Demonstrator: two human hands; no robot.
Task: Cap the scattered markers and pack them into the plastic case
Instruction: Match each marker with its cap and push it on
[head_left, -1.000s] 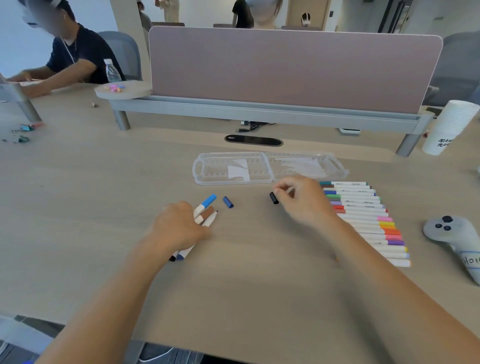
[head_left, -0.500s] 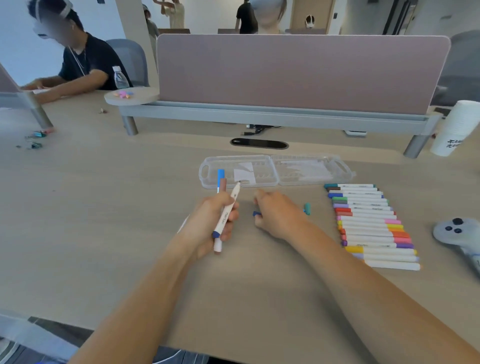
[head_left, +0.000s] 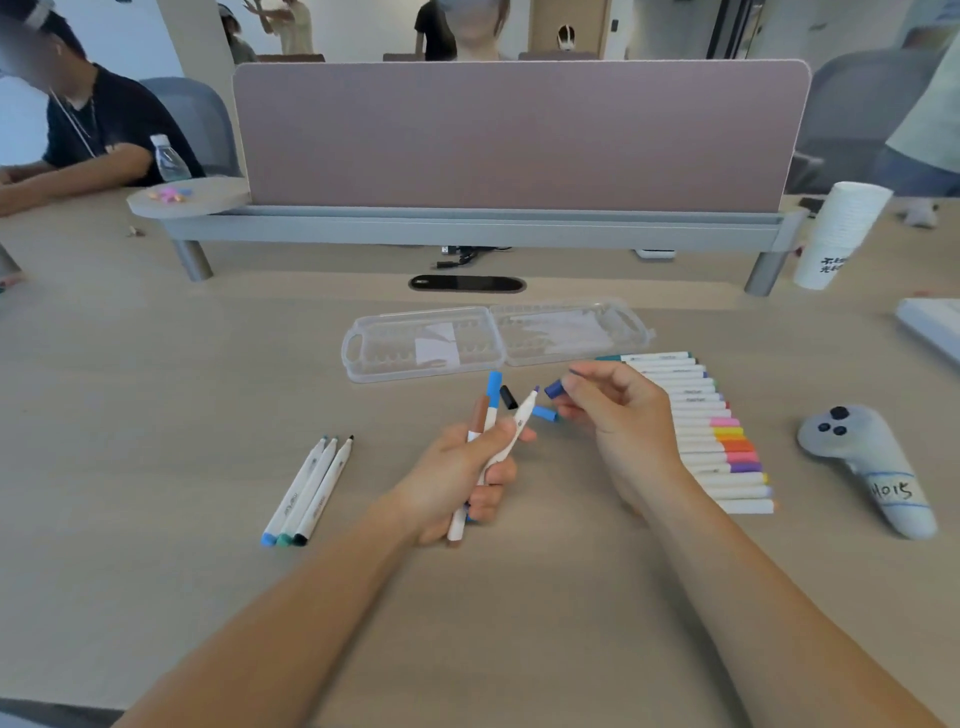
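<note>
Head view has your left hand (head_left: 457, 467) wrapped around a bundle of markers (head_left: 485, 415), and one uncapped marker (head_left: 519, 415) sticks out from your thumb with its dark tip aimed at your right hand (head_left: 618, 415). That right hand pinches a dark blue cap (head_left: 555, 388) between thumb and fingertips, just beside the tip but not yet on it.

My read is that you're about to cap this one. Line the cap's mouth up with the tip before you push. The marker leans, so tilt the cap to match it or the nib will smear the rim. Brace the barrel with your left thumb so it doesn't slide back into the bundle, then press until it seats.

Mind what's under your hands. A light blue cap (head_left: 544, 413) lies on the desk (head_left: 156, 415) just below your right fingertips, and a black cap (head_left: 508, 397) lies just beyond your left, so either could be knocked away.

The plastic case (head_left: 395, 338) lies open beyond both hands with nothing in the way. The row of capped markers (head_left: 711, 441) sits close against the outside of your right wrist, so keep that elbow in. Three uncapped markers (head_left: 311, 488) wait well out to the left of your left hand, with bare desk between. A grey controller (head_left: 867, 467) sits further right, past the row.
</note>
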